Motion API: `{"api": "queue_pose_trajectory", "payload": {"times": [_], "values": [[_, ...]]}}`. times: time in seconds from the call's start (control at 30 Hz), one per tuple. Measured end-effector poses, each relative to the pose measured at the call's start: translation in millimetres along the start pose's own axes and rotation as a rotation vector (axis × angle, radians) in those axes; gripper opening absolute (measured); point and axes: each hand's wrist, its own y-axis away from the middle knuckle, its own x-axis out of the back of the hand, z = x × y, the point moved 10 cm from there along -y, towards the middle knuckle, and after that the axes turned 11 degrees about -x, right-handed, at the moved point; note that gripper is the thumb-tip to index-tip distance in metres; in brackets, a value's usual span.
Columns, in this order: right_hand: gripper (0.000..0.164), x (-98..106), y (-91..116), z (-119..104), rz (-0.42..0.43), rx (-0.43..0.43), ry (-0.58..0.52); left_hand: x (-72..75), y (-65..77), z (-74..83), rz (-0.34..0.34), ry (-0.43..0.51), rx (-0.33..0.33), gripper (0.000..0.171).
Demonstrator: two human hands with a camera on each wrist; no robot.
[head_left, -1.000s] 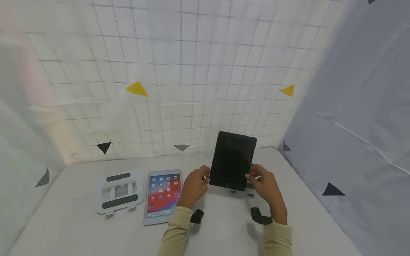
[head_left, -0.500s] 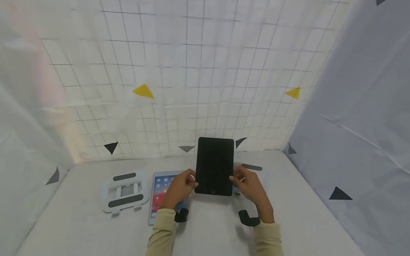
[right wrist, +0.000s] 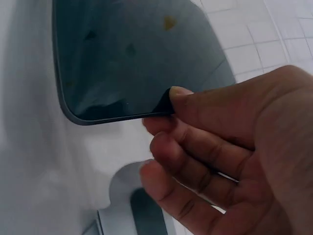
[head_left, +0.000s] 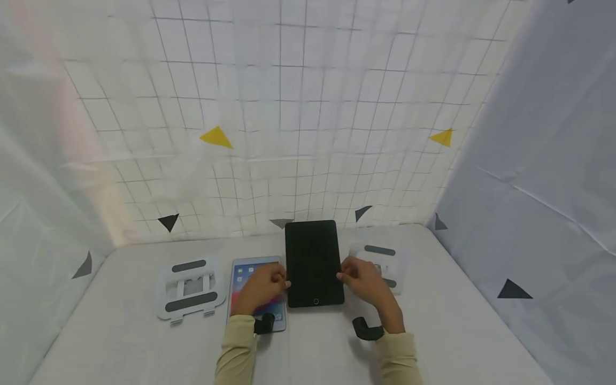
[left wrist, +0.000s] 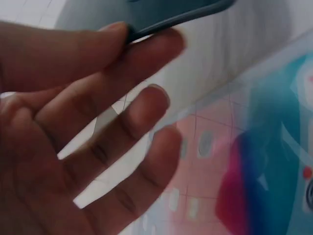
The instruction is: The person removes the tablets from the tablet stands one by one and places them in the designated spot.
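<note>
Both hands pinch a black tablet point(head_left: 313, 262) by its long side edges, its dark screen facing the head camera and its home button at the bottom. My left hand point(head_left: 262, 289) grips the left edge between thumb and index finger; in the left wrist view its other fingers point(left wrist: 151, 156) are spread below. On the right edge, my right hand point(head_left: 368, 280) pinches with thumb on the glass, as the right wrist view shows the tablet's corner point(right wrist: 98, 98). A white tablet point(head_left: 237, 272) with a lit screen of app icons lies under my left hand, partly hidden.
A white folding stand point(head_left: 192, 289) with dark grey pads lies flat at left. A second similar stand point(head_left: 380, 250) lies behind my right hand, partly covered. The white table point(head_left: 308, 353) ends at a gridded white curtain point(head_left: 289, 133) behind and a grey sheet point(head_left: 529, 160) at right.
Both hands have carried the black tablet left and down, away from the right stand, and its tilt has changed. More of that stand shows now, while my left hand covers part of the white tablet.
</note>
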Motion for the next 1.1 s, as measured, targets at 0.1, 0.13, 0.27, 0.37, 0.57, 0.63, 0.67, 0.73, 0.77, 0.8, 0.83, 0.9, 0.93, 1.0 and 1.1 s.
{"api": "queue_pose_trajectory", "payload": {"times": [0.1,0.13,0.27,0.37,0.57,0.63,0.67,0.73,0.77,0.8,0.83,0.9,0.93,1.0,1.1], "values": [[0.009,-6.9,-0.1,-1.9,-0.025,0.002,0.005,-0.7,2.0,-2.8,-0.039,-0.009,-0.018,0.010],[0.008,-9.3,-0.1,-2.7,-0.035,0.003,0.005,-0.9,3.2,-4.4,-0.049,-0.009,-0.011,0.011],[0.008,-17.5,-1.1,-2.3,-0.072,-0.005,0.011,-2.8,6.0,-9.3,-0.078,0.021,0.013,0.012],[0.007,-21.8,-2.7,1.3,-0.086,-0.029,0.033,-5.5,5.8,-11.3,-0.096,0.030,0.017,0.013],[0.005,-29.9,-3.8,9.3,-0.123,-0.081,0.071,-12.3,7.1,-18.5,-0.135,-0.009,0.071,0.015],[0.006,-31.8,-3.7,11.4,-0.135,-0.095,0.078,-13.7,8.4,-20.0,-0.141,-0.022,0.101,0.015],[0.007,-32.2,-3.7,12.5,-0.137,-0.101,0.081,-13.9,8.8,-19.7,-0.140,-0.024,0.110,0.014],[0.008,-33.0,-3.6,14.1,-0.146,-0.110,0.082,-14.7,9.5,-18.5,-0.143,-0.029,0.130,0.014],[0.009,-33.4,-3.3,15.3,-0.150,-0.117,0.082,-15.0,9.6,-17.2,-0.146,-0.034,0.133,0.013],[0.009,-33.8,-3.2,15.6,-0.156,-0.119,0.080,-15.2,9.7,-15.6,-0.149,-0.038,0.136,0.014],[0.009,-34.4,-2.9,16.1,-0.164,-0.122,0.077,-15.2,9.7,-14.2,-0.151,-0.041,0.136,0.014],[0.009,-35.1,-2.5,16.8,-0.173,-0.123,0.073,-15.6,9.7,-11.6,-0.157,-0.047,0.136,0.015],[0.009,-35.3,-2.2,17.1,-0.177,-0.126,0.075,-15.6,9.5,-10.4,-0.158,-0.053,0.133,0.015],[0.008,-35.8,-2.1,17.7,-0.179,-0.129,0.082,-16.2,9.5,-9.7,-0.162,-0.071,0.134,0.016],[0.008,-35.8,-1.9,20.1,-0.172,-0.143,0.086,-18.0,9.0,-9.9,-0.165,-0.111,0.142,0.016]]}}
